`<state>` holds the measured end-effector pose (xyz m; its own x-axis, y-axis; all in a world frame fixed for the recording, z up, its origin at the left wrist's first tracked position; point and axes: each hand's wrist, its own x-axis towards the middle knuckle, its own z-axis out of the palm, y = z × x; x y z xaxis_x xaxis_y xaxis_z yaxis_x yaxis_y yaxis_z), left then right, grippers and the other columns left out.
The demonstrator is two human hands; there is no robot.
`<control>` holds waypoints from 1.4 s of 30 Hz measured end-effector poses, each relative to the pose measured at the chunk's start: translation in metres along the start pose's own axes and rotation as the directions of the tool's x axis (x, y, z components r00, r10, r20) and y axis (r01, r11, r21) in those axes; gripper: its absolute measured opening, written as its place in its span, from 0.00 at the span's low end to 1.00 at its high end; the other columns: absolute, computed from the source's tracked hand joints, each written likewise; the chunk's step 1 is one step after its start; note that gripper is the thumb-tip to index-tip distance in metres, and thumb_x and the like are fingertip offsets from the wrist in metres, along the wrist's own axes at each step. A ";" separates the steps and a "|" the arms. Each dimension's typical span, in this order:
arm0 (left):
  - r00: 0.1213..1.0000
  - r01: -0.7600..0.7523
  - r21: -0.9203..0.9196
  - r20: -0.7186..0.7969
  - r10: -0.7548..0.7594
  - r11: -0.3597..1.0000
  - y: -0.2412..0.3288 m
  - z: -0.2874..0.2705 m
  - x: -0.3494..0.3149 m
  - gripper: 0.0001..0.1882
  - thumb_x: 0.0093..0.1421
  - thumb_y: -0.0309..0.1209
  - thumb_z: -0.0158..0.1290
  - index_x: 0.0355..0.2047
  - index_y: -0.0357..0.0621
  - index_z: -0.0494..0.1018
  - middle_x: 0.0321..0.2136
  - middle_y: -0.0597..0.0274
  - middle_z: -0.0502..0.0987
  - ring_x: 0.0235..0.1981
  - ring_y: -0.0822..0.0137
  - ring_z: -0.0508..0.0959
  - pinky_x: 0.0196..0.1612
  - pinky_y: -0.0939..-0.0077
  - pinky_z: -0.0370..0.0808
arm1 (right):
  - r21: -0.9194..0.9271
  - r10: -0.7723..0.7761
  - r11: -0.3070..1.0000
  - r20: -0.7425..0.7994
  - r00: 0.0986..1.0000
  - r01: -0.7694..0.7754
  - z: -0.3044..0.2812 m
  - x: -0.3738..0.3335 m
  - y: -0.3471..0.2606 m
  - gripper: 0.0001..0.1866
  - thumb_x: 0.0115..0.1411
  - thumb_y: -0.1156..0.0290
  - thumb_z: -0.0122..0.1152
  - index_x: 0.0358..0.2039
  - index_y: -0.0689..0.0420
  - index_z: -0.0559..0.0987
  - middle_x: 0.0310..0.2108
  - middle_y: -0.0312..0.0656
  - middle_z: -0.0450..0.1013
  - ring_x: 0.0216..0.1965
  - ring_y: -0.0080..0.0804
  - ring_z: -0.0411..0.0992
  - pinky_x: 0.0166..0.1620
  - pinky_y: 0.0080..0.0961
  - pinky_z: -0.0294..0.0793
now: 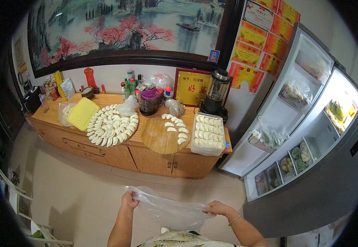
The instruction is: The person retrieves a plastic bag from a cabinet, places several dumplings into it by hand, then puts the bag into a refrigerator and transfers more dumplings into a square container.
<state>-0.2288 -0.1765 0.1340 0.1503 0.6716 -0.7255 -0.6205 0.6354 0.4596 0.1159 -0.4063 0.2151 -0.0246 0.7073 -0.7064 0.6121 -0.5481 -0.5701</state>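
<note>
A clear plastic bag [166, 208] is stretched between my two hands in front of my body. My left hand [129, 200] pinches its left end, and my right hand [217, 208] grips the right end. On the wooden sideboard ahead, dumplings [113, 125] lie in rings on a round tray. More dumplings [182, 136] rest along the right side of a round wooden board [158, 138], whose left part is floury. A white plastic container [208, 148] holds rows of dumplings at the sideboard's right end.
The refrigerator [310, 197] stands open at the right, with bagged food on its door shelves and in its drawers. A blender [216, 92], bottles [129, 87], a purple bowl [150, 94] and a yellow lid [83, 114] stand on the sideboard [113, 158]. White chair frames [18, 197] are at the left.
</note>
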 end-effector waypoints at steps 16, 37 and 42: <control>0.603 -0.189 0.893 0.433 -0.670 0.408 -0.016 0.085 0.014 0.16 0.52 0.34 0.57 0.40 0.41 0.72 0.29 0.70 0.74 0.28 0.81 0.70 0.29 0.87 0.65 | 0.665 -0.019 -0.538 -0.624 0.781 0.518 -0.129 0.044 -0.015 0.18 0.64 0.57 0.39 0.46 0.51 0.72 0.45 0.40 0.71 0.46 0.34 0.69 0.50 0.35 0.67; 0.926 0.218 -0.163 0.345 -0.152 0.962 0.056 0.114 0.081 0.14 0.53 0.44 0.46 0.28 0.47 0.72 0.19 0.65 0.73 0.14 0.72 0.68 0.12 0.79 0.61 | 0.630 -0.419 0.768 0.631 0.653 -0.116 -0.232 0.225 0.010 0.17 0.55 0.63 0.58 0.41 0.60 0.74 0.26 0.28 0.70 0.25 0.14 0.65 0.25 0.12 0.64; 0.999 -0.003 0.038 0.041 0.001 0.999 0.072 0.140 0.064 0.21 0.54 0.49 0.46 0.34 0.45 0.72 0.26 0.62 0.75 0.23 0.67 0.74 0.20 0.74 0.68 | 0.873 -0.418 0.488 0.228 0.879 0.006 -0.242 0.242 -0.046 0.14 0.57 0.62 0.56 0.36 0.61 0.74 0.29 0.33 0.72 0.27 0.19 0.69 0.31 0.18 0.70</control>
<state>-0.1559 -0.0344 0.1929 0.1808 0.6875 -0.7034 -0.5915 0.6474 0.4807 0.2732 -0.1013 0.1719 -0.4581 0.7493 -0.4782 -0.3917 -0.6531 -0.6481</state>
